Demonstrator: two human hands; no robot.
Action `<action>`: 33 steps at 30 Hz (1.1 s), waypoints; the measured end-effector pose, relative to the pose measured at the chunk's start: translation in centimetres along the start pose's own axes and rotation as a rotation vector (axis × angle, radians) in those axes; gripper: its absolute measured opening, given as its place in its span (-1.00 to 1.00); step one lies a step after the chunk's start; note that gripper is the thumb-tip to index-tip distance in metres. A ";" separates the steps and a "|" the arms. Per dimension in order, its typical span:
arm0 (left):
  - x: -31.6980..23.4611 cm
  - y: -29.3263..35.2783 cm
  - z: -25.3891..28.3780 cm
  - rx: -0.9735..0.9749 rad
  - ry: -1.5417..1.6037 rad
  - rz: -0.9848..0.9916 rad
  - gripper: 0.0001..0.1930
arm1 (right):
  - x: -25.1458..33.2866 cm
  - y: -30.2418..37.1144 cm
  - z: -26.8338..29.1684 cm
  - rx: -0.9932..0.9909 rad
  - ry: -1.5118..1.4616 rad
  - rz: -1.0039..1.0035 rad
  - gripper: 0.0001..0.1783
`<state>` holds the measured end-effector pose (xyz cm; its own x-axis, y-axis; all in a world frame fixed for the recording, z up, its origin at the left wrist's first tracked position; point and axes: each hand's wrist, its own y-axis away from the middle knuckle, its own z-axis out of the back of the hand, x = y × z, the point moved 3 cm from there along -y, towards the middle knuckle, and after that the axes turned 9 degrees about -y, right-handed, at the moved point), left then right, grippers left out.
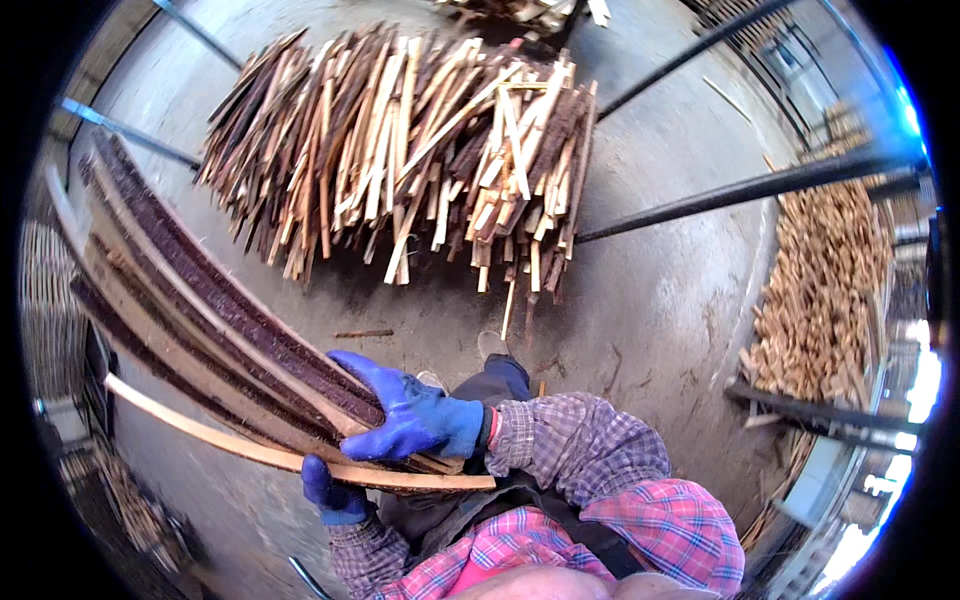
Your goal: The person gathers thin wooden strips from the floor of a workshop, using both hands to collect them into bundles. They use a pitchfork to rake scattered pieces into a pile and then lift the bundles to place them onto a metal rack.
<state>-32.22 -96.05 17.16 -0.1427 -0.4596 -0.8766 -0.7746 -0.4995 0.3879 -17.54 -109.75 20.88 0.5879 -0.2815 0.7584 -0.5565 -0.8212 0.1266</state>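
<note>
A bundle of long bark-edged wood strips (225, 285) slants from my body out to the far left. My right hand (405, 405), in a blue coated glove, closes over the near end of the bundle from above. Along the bundle's near side lies a pale wood strip (220, 434). My left hand (335, 492), gloved in blue too, grips this strip and the bundle's near side from beneath, its thumb showing and its other fingers hidden under the wood. The strips are held up above the floor, their far ends fanned slightly apart.
A big heap of wood strips (400, 140) lies ahead, with dark metal bars (740, 195) at its right and blue bars (130, 130) at its left. Stacked wood pieces (815, 290) fill the right side. Bark scraps (365, 333) litter the concrete floor (670, 290).
</note>
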 end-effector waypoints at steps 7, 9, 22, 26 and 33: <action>2.2 -13.6 -13.1 0.242 -0.235 0.240 -0.36 | 8.6 1.5 12.0 -0.434 -0.064 0.242 0.09; 3.5 -17.5 -21.1 0.389 -0.281 0.262 -0.56 | 11.7 2.4 17.0 -0.610 -0.090 0.394 0.02; 31.8 -34.0 -55.2 0.400 -1.631 -0.660 -0.10 | 5.6 5.9 62.4 -1.642 0.573 -0.186 0.10; 34.2 -33.9 -55.6 0.471 -1.590 -0.577 -0.04 | 3.4 7.1 63.8 -1.582 0.439 -0.087 0.03; 33.1 -34.9 -55.5 0.583 -1.575 -0.541 0.04 | 6.6 7.6 63.1 -1.509 0.191 0.159 -0.18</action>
<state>24.27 -134.65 -9.59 0.0495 0.9092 -0.4134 -0.9805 0.1232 0.1534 19.17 -149.14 -13.54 0.4498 -0.1524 0.8800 -0.7333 0.4994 0.4613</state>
